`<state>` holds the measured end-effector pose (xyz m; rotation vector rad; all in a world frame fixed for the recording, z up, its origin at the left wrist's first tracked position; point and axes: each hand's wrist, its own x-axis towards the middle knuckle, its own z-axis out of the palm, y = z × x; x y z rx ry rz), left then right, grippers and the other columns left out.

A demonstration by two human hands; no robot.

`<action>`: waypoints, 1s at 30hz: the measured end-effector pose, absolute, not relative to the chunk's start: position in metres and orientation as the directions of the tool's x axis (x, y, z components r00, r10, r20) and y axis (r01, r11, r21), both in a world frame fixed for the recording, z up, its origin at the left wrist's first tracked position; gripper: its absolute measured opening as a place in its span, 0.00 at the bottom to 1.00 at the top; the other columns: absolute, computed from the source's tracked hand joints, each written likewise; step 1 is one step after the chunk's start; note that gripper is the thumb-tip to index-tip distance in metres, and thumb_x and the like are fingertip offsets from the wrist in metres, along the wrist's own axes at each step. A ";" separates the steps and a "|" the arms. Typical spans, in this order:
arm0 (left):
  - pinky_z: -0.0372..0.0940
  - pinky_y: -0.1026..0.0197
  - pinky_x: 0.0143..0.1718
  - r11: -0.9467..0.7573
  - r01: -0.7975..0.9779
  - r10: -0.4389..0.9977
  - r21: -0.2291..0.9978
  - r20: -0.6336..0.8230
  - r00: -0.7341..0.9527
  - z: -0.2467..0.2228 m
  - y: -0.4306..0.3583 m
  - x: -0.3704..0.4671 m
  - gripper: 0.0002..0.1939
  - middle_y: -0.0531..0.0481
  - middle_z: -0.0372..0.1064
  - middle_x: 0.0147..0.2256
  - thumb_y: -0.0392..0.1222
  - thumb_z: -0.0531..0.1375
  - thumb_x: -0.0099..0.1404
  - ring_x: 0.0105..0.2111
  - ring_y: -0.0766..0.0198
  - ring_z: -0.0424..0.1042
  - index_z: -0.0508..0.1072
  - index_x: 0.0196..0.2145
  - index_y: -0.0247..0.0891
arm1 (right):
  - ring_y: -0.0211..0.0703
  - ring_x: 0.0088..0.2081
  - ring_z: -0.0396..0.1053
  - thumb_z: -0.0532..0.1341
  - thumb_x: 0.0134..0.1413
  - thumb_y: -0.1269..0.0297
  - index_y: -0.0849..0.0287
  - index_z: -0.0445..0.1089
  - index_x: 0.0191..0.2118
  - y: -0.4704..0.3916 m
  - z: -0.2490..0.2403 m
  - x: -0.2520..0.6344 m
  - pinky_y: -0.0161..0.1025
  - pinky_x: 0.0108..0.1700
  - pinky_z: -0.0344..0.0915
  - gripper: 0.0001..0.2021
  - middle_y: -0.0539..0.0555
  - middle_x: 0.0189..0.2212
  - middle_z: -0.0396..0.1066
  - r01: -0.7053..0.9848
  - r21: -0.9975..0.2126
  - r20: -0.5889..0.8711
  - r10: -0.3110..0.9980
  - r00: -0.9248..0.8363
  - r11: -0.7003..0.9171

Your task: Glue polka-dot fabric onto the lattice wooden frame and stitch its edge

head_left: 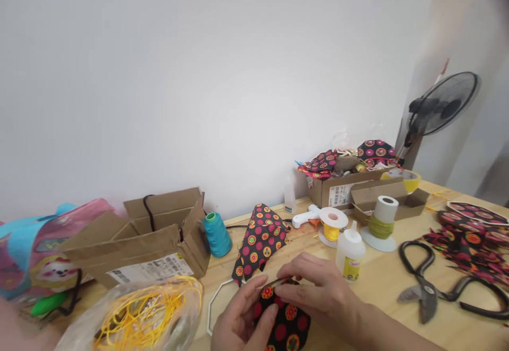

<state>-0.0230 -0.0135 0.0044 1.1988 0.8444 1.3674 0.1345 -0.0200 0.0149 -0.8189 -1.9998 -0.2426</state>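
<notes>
A small black piece covered in patterned fabric [291,314], with red and orange round motifs, is held between both hands near the table's front. My left hand [242,319] grips its left side, thumb across the front. With fingers pressed along its top edge, my right hand [318,292] holds it from the right. Just behind lies a loose sheet of the same patterned cloth [262,237]. A white-edged angular frame [211,308] lies partly hidden behind my left hand. Beside my right hand stands a white glue bottle [350,253].
Black-handled scissors [427,290] lie at right, near fabric scraps [473,245]. Spools of yellow cord [331,231] and green cord [380,226], a glue gun [306,216], a teal thread cone [218,237], an open carton [159,250] and a bag of yellow cord [147,314] surround the hands.
</notes>
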 end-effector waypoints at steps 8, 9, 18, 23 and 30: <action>0.68 0.70 0.38 -0.491 0.056 0.823 0.869 0.441 0.358 -0.007 0.004 -0.044 0.18 0.55 0.76 0.36 0.32 0.62 0.51 0.36 0.64 0.74 0.74 0.38 0.50 | 0.36 0.29 0.65 0.58 0.52 0.70 0.56 0.70 0.36 -0.019 0.012 0.135 0.33 0.29 0.62 0.06 0.52 0.32 0.71 0.624 -0.219 0.806 0.500 -0.316 0.750; 0.68 0.70 0.37 -0.529 0.082 0.804 0.845 0.467 0.369 -0.007 0.005 -0.045 0.19 0.56 0.76 0.36 0.31 0.61 0.51 0.36 0.65 0.74 0.74 0.39 0.52 | 0.36 0.29 0.65 0.58 0.52 0.71 0.56 0.70 0.36 -0.019 0.012 0.135 0.33 0.30 0.62 0.06 0.52 0.32 0.71 0.624 -0.219 0.805 0.500 -0.319 0.751; 0.70 0.69 0.33 -0.644 0.200 0.745 0.738 0.547 0.381 -0.004 0.005 -0.045 0.16 0.55 0.77 0.34 0.33 0.61 0.51 0.32 0.64 0.75 0.74 0.38 0.49 | 0.36 0.32 0.67 0.58 0.52 0.71 0.58 0.70 0.36 -0.018 0.012 0.136 0.32 0.33 0.64 0.06 0.53 0.32 0.70 0.555 -0.324 0.792 0.540 -0.284 0.767; 0.70 0.70 0.32 -0.638 0.203 0.759 0.743 0.562 0.329 -0.006 0.004 -0.044 0.14 0.55 0.77 0.32 0.34 0.61 0.51 0.31 0.65 0.75 0.75 0.36 0.48 | 0.37 0.34 0.68 0.60 0.49 0.72 0.60 0.70 0.36 -0.017 0.010 0.135 0.32 0.36 0.66 0.06 0.55 0.31 0.71 0.503 -0.415 0.785 0.577 -0.223 0.758; 0.70 0.69 0.30 -0.699 0.217 0.705 0.682 0.603 0.373 -0.002 0.005 -0.044 0.10 0.52 0.77 0.29 0.33 0.61 0.50 0.28 0.64 0.75 0.76 0.31 0.44 | 0.36 0.33 0.68 0.58 0.51 0.71 0.56 0.70 0.37 -0.017 0.009 0.136 0.33 0.34 0.66 0.07 0.53 0.32 0.70 0.511 -0.368 0.806 0.541 -0.242 0.777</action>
